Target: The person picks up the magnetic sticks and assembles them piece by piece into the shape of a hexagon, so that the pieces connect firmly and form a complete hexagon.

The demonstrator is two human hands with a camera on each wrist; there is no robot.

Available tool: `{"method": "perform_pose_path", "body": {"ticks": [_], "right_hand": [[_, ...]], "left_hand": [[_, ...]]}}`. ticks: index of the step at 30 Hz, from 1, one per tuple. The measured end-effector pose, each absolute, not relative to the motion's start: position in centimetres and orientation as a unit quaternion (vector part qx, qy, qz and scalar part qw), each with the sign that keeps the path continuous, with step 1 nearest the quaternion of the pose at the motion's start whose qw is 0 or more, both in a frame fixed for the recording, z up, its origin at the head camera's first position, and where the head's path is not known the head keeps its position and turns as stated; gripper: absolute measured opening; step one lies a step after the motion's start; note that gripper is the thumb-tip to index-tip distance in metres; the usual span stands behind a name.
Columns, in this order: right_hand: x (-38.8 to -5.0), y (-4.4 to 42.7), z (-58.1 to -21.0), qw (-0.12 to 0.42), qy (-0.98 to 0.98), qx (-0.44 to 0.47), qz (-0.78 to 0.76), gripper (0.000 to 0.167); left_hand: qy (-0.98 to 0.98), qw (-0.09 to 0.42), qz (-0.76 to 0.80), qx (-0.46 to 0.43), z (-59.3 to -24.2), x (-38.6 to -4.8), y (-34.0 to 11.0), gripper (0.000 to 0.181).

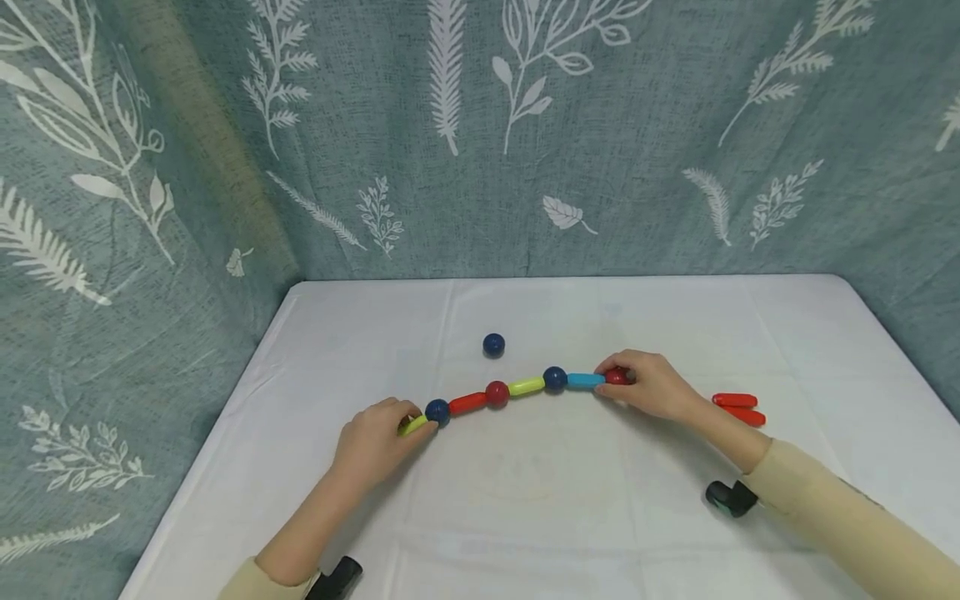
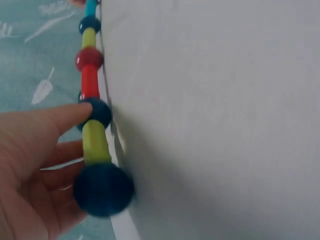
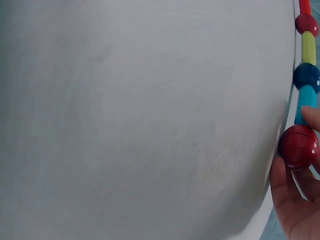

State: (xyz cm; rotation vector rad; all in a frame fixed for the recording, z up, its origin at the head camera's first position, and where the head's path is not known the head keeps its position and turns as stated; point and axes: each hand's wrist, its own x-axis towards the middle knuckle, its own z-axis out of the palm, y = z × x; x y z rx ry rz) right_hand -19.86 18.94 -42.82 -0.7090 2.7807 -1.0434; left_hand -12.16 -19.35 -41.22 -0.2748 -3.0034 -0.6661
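Gripping a colourful chain (image 1: 497,394) near both ends, left hand (image 1: 377,440) and right hand (image 1: 651,383) angle inward.

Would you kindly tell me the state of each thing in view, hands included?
Chain of balls and sticks: joined in one row, held near both ends.
Left hand: holding the chain near one end.
Right hand: holding the chain's other end.
Loose blue ball: on the table, unattached.
Two red sticks: lying close together, unattached.
Curtain: hanging behind the table.
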Motion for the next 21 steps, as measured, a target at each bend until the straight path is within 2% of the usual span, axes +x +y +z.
{"method": "perform_pose_path", "body": {"ticks": [5, 10, 13, 15, 17, 21], "right_hand": [[-19.9, 18.7, -42.9, 0.032, 0.912, -0.227, -0.339, 0.019], [-19.9, 18.8, -42.8, 0.028, 0.915, -0.213, -0.341, 0.019], [-19.9, 19.1, -42.7, 0.033, 0.914, -0.204, -0.349, 0.020], [-19.9, 19.2, -42.7, 0.037, 0.913, -0.200, -0.355, 0.020], [-19.9, 19.2, -42.7, 0.040, 0.911, -0.200, -0.358, 0.020], [-20.0, 19.1, -42.8, 0.047, 0.912, -0.198, -0.357, 0.019]], "left_hand": [[-0.952, -0.022, -0.300, -0.059, -41.6, -11.8, -18.4, 0.021], [-0.915, -0.090, -0.391, -0.040, -41.6, -10.7, -17.3, 0.028], [-0.899, -0.132, -0.412, -0.072, -41.3, -10.0, -16.8, 0.033], [-0.899, -0.148, -0.398, -0.111, -41.1, -9.8, -16.8, 0.029], [-0.908, -0.141, -0.359, -0.161, -40.9, -9.7, -17.1, 0.023], [-0.927, -0.066, -0.221, -0.296, -40.4, -10.1, -17.9, 0.031]]}}
